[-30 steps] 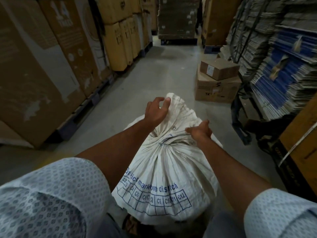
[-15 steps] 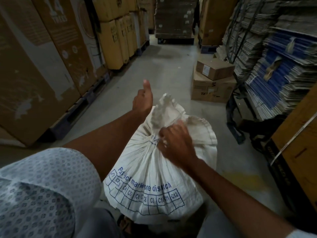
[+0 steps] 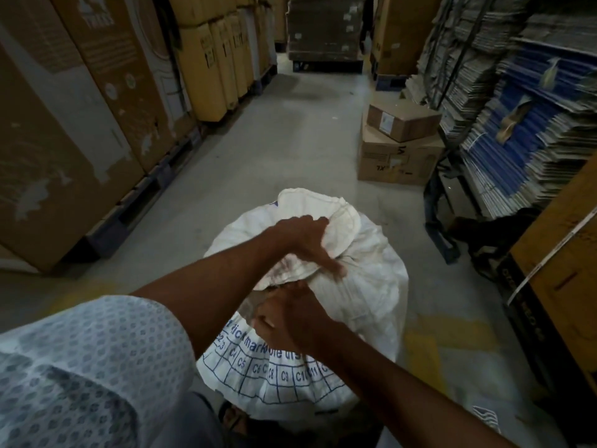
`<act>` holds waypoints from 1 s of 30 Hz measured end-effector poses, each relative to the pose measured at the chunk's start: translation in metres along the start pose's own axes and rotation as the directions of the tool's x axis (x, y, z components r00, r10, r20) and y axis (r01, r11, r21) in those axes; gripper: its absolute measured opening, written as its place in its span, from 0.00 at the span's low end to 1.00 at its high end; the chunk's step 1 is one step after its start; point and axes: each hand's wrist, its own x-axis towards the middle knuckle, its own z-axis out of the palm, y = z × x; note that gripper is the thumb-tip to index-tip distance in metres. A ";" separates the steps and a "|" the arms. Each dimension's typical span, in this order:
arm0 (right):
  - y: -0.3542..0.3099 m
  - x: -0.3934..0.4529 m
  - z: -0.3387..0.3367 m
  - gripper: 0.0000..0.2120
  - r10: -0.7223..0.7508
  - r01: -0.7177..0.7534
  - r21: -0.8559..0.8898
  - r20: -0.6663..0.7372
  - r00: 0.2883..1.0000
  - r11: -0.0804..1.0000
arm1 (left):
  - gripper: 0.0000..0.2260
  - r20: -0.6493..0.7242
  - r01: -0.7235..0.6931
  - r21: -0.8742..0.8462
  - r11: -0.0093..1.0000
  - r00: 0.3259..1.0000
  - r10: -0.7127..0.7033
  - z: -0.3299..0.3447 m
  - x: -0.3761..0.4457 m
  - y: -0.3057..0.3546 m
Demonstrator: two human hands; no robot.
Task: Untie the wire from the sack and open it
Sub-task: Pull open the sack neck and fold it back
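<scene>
Centre of frame, on a warehouse floor: woven sack (image 3: 365, 286), soft, limp, probably heavy. Left hand (image 3: 303, 240) clutching the floppy top flap; right hand (image 3: 284, 321) pinched at the gathered neck. Wire unseen. Best grip: bunched neck.

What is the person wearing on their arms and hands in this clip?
Both hands are bare: the left hand and right hand show no gloves, rings or watch. The left sleeve is pale blue-grey fabric with a small repeating dot pattern, ending above the forearm. No right sleeve is in view.
</scene>
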 end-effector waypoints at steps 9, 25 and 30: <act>0.036 0.008 -0.020 0.20 0.530 -0.514 0.249 0.001 0.848 0.821 | 0.08 -0.169 -0.024 -0.964 0.263 0.823 -0.543 0.023 0.002 -0.070; 0.097 0.029 0.004 0.46 0.947 -0.968 0.188 0.242 0.210 0.166 | 0.20 -0.407 0.279 -0.679 0.679 0.627 -0.664 0.078 -0.024 -0.100; 0.094 0.031 0.019 0.39 0.944 -0.968 0.088 0.220 0.247 0.233 | 0.45 -0.081 0.294 -0.773 0.562 0.833 -0.547 0.075 0.000 -0.058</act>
